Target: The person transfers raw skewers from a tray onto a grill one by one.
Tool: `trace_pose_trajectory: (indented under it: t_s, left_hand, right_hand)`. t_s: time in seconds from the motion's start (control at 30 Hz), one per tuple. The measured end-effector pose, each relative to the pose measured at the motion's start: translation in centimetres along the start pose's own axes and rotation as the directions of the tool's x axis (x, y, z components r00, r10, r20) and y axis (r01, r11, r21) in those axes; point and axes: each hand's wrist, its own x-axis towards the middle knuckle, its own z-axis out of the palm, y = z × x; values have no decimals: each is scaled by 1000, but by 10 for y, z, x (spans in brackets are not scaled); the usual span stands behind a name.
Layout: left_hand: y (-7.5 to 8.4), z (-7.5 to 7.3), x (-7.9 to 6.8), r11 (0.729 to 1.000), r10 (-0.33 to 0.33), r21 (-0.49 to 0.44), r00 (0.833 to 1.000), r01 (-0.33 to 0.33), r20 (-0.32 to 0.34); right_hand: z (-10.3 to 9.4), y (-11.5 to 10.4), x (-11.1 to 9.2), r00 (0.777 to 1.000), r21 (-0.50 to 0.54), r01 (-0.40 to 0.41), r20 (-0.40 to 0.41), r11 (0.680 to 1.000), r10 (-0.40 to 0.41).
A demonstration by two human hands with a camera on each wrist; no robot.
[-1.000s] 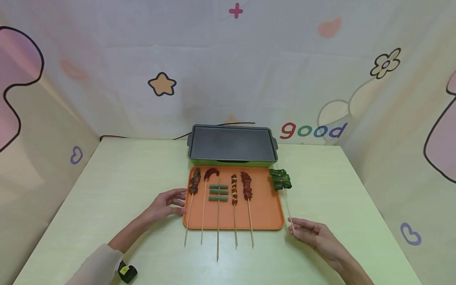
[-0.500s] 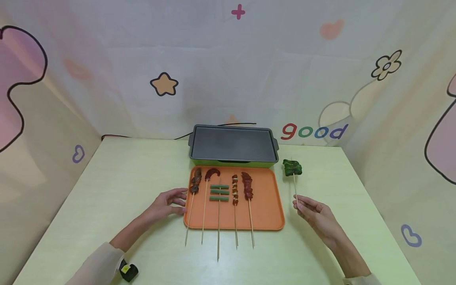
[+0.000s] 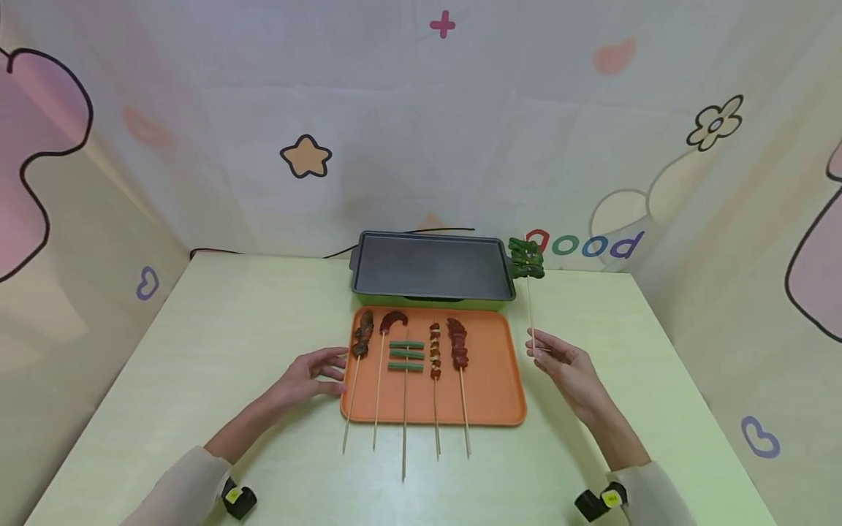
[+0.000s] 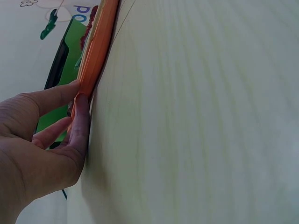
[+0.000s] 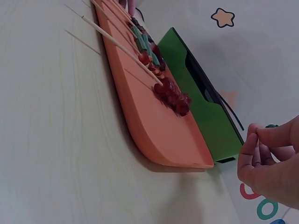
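My right hand [image 3: 566, 369] pinches the stick of a green pepper skewer [image 3: 527, 258] between thumb and fingers, right of the orange tray [image 3: 493, 398]. The skewer points upward, its peppers overlapping the right end of the griddle [image 3: 430, 264]. In the right wrist view the fingertips [image 5: 254, 130] meet, with most of the skewer hidden. My left hand [image 3: 309, 380] rests against the tray's left rim, fingers extended, thumb apart. On the tray lie a dark meat skewer [image 3: 362, 334], a curled red skewer [image 3: 393, 319], green stalks [image 3: 406, 355], a small-piece skewer [image 3: 435, 351] and a red meat skewer [image 3: 457, 342].
The griddle, green-sided with a dark top, stands right behind the tray. A black cable [image 3: 217, 251] runs along the back edge. The sticks overhang the tray's front. A printed cloth [image 3: 421, 109] surrounds the pale table [image 3: 276, 307] at back and sides.
My right hand first moves the pepper skewer off the tray's right edge, then lifts it up and back toward the griddle's right end. The left hand stays at the tray.
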Motion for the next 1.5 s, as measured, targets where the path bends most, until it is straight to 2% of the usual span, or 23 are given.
trace_pose_trajectory:
  t_s: [0.13,0.37,0.53,0.8,1.1,1.3,1.5]
  left_hand:
    - [-1,-2,0,1000,-2,19,1000,2,2]
    - [-1,-11,-3,999,-41,33,999,42,-29]
    - [1,-11,0,999,-31,31,999,32,-12]
    - [10,0,12,999,-33,11,999,33,9]
    - [5,-2,12,1000,-23,-14,1000,23,-5]
    - [2,-2,6,999,-26,-25,1000,26,-14]
    - [1,-1,2,999,-43,-26,999,42,-25]
  right_hand:
    - [7,2,12,1000,-4,-8,11,1000,8]
    - [24,5,38,999,47,-49,22,998,48]
    - [28,6,46,994,65,-104,16,992,104]
    - [18,1,41,992,82,-123,-10,989,124]
    - [18,1,47,991,76,-130,27,989,129]
    - [17,1,41,990,-10,-125,62,992,125]
    - [14,3,20,982,-113,-131,121,985,145]
